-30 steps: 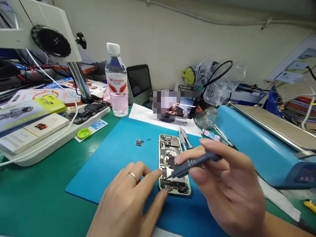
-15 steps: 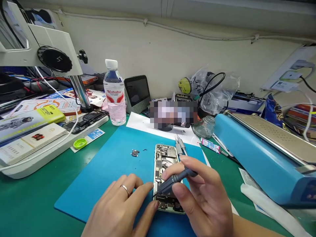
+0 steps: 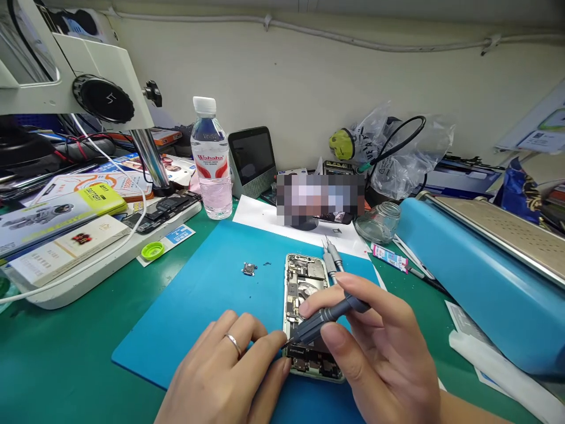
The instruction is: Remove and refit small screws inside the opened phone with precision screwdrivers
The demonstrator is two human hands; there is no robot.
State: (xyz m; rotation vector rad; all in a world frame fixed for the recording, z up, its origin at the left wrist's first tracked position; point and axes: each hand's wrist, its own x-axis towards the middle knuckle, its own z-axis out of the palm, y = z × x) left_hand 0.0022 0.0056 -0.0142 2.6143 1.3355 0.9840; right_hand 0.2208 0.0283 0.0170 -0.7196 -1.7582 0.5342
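Observation:
An opened smartphone (image 3: 315, 269) lies on the blue mat (image 3: 185, 300), its circuit boards and inner parts exposed. My right hand (image 3: 388, 353) grips a dark grey screwdriver (image 3: 315, 325) between thumb and fingers. The driver slants down to the left, its tip at the phone's lower left edge. My left hand (image 3: 225, 368), with a ring on one finger, has its curled index finger and thumb against that edge, either side of the tip. Whether a screw is there cannot be made out. Left of the phone sits a small loose module (image 3: 249, 268) with tiny dark bits nearby.
Grey screwdrivers (image 3: 332, 259) lie just beyond the phone. A water bottle (image 3: 212, 171) and a small display (image 3: 251, 156) stand at the back. To the right are a glass jar (image 3: 383, 222) and a blue machine (image 3: 463, 282); a microscope stand (image 3: 152, 159) rises at left.
The whole scene has shifted slightly right in view as the camera turned a little left. Both hands, the screwdriver and the phone keep nearly the same arrangement.

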